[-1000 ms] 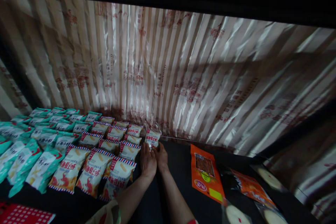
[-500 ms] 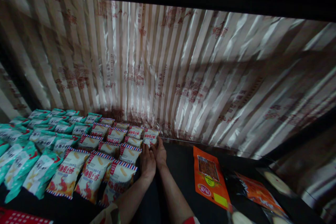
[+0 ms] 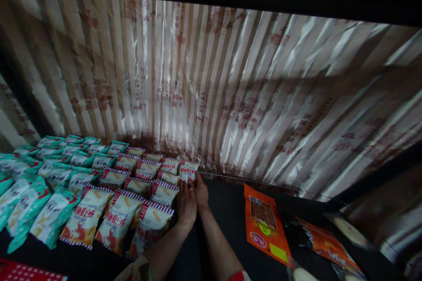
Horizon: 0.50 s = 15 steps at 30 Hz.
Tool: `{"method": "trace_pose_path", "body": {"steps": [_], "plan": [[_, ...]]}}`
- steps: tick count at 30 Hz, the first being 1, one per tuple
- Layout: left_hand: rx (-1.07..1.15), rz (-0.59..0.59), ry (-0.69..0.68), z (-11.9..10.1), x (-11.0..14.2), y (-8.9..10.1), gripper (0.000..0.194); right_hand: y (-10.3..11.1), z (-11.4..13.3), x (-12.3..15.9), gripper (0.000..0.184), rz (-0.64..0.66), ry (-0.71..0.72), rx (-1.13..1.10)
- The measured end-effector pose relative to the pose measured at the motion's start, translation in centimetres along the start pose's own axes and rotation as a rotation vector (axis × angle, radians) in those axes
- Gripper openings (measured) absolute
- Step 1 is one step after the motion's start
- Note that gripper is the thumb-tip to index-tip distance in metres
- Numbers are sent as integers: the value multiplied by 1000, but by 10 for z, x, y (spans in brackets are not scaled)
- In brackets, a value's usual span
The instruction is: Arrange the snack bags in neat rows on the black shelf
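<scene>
At the right end of the back row stands a small white snack bag (image 3: 188,169) with red lettering and a striped top edge. My left hand (image 3: 187,204) is at its lower front, fingers closed against the bottom of the bag. Along the bag's right edge, my right hand (image 3: 200,192) has its fingers closed on the lower corner. The two hands touch side by side, and the fingertips are partly hidden. Just left stands a matching bag (image 3: 169,166), with another striped bag (image 3: 165,193) in front of it. More such bags fill rows toward me.
Rows of teal snack bags (image 3: 54,215) stand at the left. An orange packet (image 3: 265,224) lies right of my arms, near a second orange and black packet (image 3: 325,241). Behind rises a pleated, printed foil sheet (image 3: 211,96), with a thin wire (image 3: 250,179) along its base.
Both hands have nudged the white snack bag slightly left, closer to its neighbour. The other bags keep their places; the view has shifted very little.
</scene>
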<state>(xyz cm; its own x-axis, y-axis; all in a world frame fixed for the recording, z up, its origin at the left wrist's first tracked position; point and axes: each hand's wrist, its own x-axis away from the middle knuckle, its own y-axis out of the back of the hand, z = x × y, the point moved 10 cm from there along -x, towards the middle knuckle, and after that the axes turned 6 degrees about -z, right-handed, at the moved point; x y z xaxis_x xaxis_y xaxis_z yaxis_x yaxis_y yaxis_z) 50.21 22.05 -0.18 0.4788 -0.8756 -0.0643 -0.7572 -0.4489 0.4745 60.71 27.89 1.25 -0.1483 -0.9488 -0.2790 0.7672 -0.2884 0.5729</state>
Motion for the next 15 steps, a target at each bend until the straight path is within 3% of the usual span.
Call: {"method": "trace_pose_path", "body": {"steps": [9, 15], "plan": [[-7, 6, -100, -6, 10, 0, 42, 8, -4, 8, 50, -103, 48, 77], [-36, -36, -11, 0, 24, 5, 40, 18, -3, 21, 44, -135, 75, 139]]}}
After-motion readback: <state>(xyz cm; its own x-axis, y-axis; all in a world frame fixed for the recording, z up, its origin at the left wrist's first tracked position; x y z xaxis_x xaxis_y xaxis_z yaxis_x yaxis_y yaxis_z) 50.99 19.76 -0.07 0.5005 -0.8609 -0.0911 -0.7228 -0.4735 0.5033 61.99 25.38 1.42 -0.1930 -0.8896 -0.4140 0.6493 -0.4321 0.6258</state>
